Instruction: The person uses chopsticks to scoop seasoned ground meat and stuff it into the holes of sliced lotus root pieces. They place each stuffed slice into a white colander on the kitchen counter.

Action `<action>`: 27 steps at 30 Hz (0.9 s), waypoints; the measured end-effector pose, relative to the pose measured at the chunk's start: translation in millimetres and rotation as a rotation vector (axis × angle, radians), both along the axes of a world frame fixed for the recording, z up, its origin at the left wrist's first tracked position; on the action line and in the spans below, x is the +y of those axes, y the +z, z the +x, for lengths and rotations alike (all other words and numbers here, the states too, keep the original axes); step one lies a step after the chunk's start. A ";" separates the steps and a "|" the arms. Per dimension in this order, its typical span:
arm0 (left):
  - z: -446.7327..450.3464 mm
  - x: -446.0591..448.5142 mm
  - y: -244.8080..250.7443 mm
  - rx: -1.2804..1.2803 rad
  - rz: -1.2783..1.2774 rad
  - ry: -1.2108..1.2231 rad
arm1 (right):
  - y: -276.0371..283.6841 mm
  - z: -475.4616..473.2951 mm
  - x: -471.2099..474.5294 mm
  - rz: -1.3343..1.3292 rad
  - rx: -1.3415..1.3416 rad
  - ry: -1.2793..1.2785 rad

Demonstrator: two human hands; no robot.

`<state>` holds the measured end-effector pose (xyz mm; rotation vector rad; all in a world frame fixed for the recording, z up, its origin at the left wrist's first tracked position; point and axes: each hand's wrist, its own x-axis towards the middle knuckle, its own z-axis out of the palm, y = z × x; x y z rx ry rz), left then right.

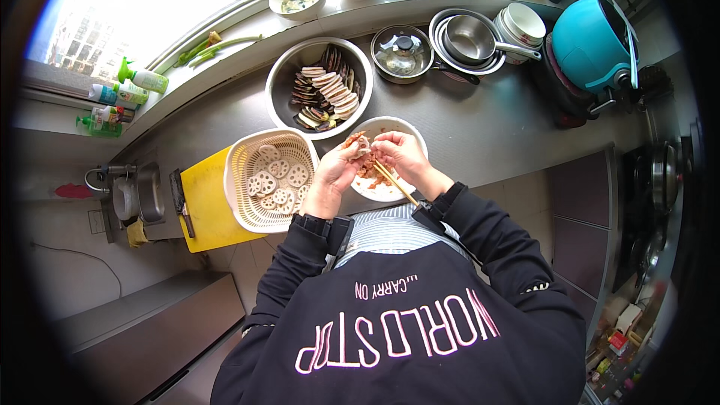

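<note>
My left hand [338, 171] holds a lotus root slice [363, 147] with reddish meat filling on it, above a white bowl [418, 134]. Close to the slice's edge are the bent fingertips of my right hand [406, 156]; whether they grip anything is hidden. Inside the bowl lies the reddish minced filling [379, 180], and a pair of chopsticks [396, 182] leans across its near rim. A cream plastic basket [239, 149] with several lotus root slices [278, 168] stands to the left. Behind it, a large steel basin [274, 81] contains stuffed lotus root pieces [332, 88] and eggplant slices [315, 117].
A yellow cutting board [205, 197] bearing a kitchen knife [183, 202] lies left of the basket, near a sink [151, 191]. A lidded pan [402, 53], stacked steel pans [469, 39] and a turquoise appliance [588, 42] stand at right. Several food bowls line the windowsill [253, 25].
</note>
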<state>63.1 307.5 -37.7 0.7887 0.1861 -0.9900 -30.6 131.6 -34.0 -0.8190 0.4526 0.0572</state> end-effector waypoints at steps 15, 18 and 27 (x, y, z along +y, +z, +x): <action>9.8 15.5 -8.7 -0.162 0.006 0.264 | -1.1 28.3 40.8 0.180 0.172 0.039; 39.0 56.5 -1.4 -0.048 0.020 0.360 | -0.6 35.8 48.5 0.175 0.191 0.101; 87.5 187.9 45.5 -0.203 0.233 0.414 | 6.5 111.4 155.4 -0.618 0.104 0.652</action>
